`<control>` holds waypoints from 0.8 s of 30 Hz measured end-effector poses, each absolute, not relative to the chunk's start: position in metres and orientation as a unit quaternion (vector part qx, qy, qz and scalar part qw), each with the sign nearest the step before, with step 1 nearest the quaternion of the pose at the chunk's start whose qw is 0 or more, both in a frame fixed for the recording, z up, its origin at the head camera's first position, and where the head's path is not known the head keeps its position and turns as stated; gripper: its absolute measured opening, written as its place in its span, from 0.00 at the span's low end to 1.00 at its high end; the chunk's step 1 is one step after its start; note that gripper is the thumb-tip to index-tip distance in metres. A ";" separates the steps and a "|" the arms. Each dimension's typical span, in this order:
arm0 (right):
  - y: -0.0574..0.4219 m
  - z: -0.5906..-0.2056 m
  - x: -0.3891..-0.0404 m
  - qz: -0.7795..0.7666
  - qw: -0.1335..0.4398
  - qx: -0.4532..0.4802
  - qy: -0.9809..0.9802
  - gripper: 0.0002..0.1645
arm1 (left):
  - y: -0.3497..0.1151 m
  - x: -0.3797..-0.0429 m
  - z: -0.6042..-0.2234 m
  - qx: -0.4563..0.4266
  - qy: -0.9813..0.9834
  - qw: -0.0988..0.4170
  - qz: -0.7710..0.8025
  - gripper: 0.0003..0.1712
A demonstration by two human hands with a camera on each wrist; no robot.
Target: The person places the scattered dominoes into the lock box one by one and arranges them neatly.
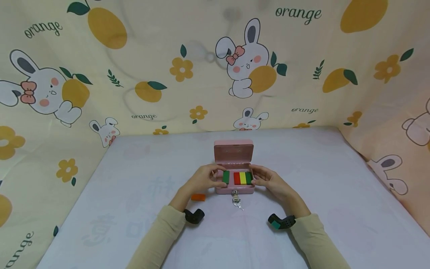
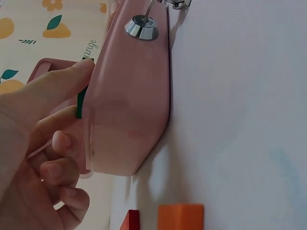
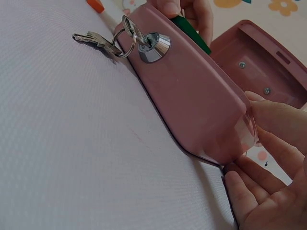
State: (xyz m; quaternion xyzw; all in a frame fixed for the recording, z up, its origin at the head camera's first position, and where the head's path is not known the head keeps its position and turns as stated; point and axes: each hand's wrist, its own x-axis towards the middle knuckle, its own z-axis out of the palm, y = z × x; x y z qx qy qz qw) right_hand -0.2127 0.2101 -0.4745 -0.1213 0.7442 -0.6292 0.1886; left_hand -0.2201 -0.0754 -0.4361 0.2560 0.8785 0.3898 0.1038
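Observation:
A pink metal box (image 1: 235, 190) stands on the table with its lid (image 1: 233, 153) raised. My left hand (image 1: 205, 178) pinches a green block (image 1: 226, 177) by its ends, over the box's left part. Inside the box, a red block (image 1: 237, 178), a yellow block (image 1: 243, 178) and another green block (image 1: 248, 178) lie side by side on the right. My right hand (image 1: 273, 182) holds the box's right end, thumb near the front corner and fingers toward the back. In the right wrist view, its fingertips (image 3: 235, 179) touch the lower side wall.
Left of the box an orange block (image 1: 198, 197) lies on the white table (image 1: 134, 209), with a red block (image 2: 130, 221) beside it in the left wrist view. Keys (image 3: 98, 43) hang from the front lock (image 3: 154, 47). Behind the table hangs a printed cloth (image 1: 201, 30).

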 end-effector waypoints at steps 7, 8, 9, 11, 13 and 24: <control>0.209 -0.473 -0.212 -0.628 0.191 -0.113 0.746 0.38 | -0.071 -0.222 -0.437 0.255 0.880 0.104 0.387 0.28; 0.209 -0.473 -0.212 -0.627 0.192 -0.110 0.747 0.38 | -0.070 -0.222 -0.437 0.254 0.881 0.103 0.385 0.28; 0.209 -0.473 -0.212 -0.626 0.192 -0.108 0.748 0.38 | -0.070 -0.222 -0.437 0.252 0.883 0.102 0.383 0.28; 0.209 -0.473 -0.212 -0.623 0.193 -0.108 0.750 0.38 | -0.069 -0.222 -0.437 0.249 0.887 0.101 0.377 0.28; 0.209 -0.473 -0.213 -0.621 0.192 -0.111 0.751 0.38 | -0.068 -0.222 -0.437 0.245 0.891 0.099 0.368 0.29; 0.210 -0.475 -0.214 -0.626 0.193 -0.113 0.747 0.38 | -0.062 -0.224 -0.439 0.242 0.905 0.090 0.339 0.29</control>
